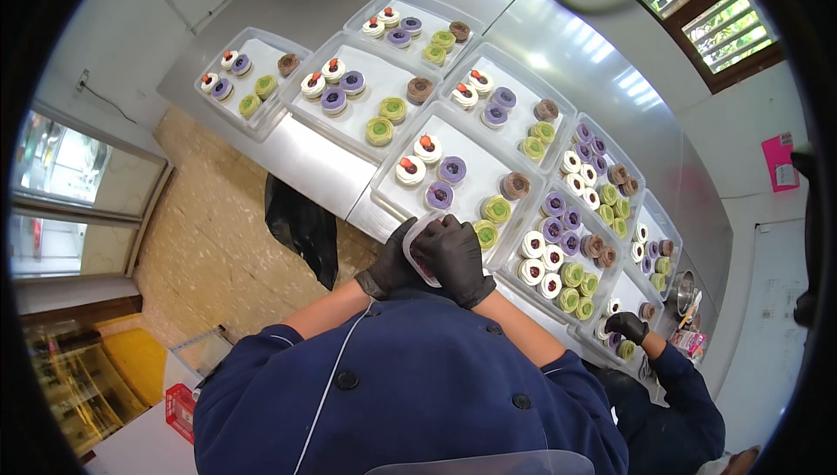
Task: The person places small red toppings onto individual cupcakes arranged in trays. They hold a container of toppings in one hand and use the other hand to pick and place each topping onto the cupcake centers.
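Note:
My left hand (390, 266), in a black glove, holds a small clear plastic tub (409, 237) close to my chest. Dark red contents show inside it. The gloved fingers of my right hand (456, 254) reach into the tub; whether they pinch anything is hidden. Just beyond is a clear plastic tray (381, 195) lined with white paper. In it stand white-frosted cupcakes (410, 172) topped with strawberry pieces, purple ones (452, 170) with dark centres, green ones (497, 209) and a brown one (515, 185).
More cupcake trays (366, 92) cover the steel table (327, 161). At the right, a co-worker's gloved hand (628, 326) touches cupcakes in another tray. A metal bowl (682, 289) stands beyond. A black plastic bag (297, 230) hangs below the table edge.

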`<control>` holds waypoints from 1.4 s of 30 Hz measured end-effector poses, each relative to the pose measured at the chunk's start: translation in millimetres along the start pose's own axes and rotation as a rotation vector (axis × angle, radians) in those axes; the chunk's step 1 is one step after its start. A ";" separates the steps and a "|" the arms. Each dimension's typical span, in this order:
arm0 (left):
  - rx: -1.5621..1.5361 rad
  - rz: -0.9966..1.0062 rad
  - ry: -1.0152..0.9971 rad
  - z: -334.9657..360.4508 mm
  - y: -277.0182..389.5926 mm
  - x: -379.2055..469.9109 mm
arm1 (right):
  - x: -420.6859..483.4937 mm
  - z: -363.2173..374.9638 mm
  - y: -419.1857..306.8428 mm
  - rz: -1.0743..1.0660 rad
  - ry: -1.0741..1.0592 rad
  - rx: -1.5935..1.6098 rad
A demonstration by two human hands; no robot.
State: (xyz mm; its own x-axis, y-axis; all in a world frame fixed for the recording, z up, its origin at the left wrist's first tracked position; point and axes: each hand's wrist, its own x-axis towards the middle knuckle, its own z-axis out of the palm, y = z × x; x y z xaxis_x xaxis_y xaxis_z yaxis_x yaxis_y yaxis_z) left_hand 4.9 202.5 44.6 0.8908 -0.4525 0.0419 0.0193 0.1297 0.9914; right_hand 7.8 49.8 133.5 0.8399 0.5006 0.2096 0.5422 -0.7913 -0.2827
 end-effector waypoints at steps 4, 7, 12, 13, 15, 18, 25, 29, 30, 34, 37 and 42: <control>0.062 0.023 -0.061 10.7 -17.8 13.2 | -0.5 -3.9 21.2 0.019 0.018 0.103; -0.232 -0.121 -0.110 8.5 -22.8 17.5 | 2.8 -4.0 34.7 0.028 0.013 0.096; -1.189 -0.333 -0.092 9.5 -17.0 41.5 | 4.9 -10.8 57.1 0.213 0.035 0.425; -1.330 -0.388 -0.093 7.3 -14.8 47.4 | 5.3 -12.5 64.5 0.283 0.066 0.536; -1.351 -0.439 -0.071 -3.6 -10.2 60.2 | 7.8 -12.0 79.5 0.436 0.129 0.766; -0.963 -0.403 -0.054 -27.4 -3.1 69.4 | 11.9 -2.5 105.7 0.673 0.278 0.859; -0.786 -0.365 0.044 -103.0 12.8 50.9 | 44.9 67.8 160.0 0.547 0.199 0.143; -0.751 -0.345 0.099 -134.0 8.4 40.3 | 65.1 102.6 170.7 0.529 0.143 0.037; -0.803 -0.355 0.108 -139.6 6.5 38.1 | 68.8 108.8 171.1 0.526 0.123 0.017; -0.998 -0.398 0.120 -157.5 -1.0 36.3 | 80.3 122.1 170.0 0.529 0.118 -0.019; -0.798 -0.371 0.100 -164.8 -5.4 40.6 | 84.4 122.9 168.7 0.540 0.119 -0.016; -0.909 -0.436 0.084 -170.3 -3.3 49.9 | 72.7 114.4 165.4 0.571 0.114 -0.017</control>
State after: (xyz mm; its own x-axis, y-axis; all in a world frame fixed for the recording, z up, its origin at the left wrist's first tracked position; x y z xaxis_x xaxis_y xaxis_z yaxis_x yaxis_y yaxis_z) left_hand 126.6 329.7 22.2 0.7518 -0.5619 -0.3450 0.6581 0.6067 0.4460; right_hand 161.3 -4.5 -5.1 0.9906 -0.0470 0.1286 0.0033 -0.9306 -0.3660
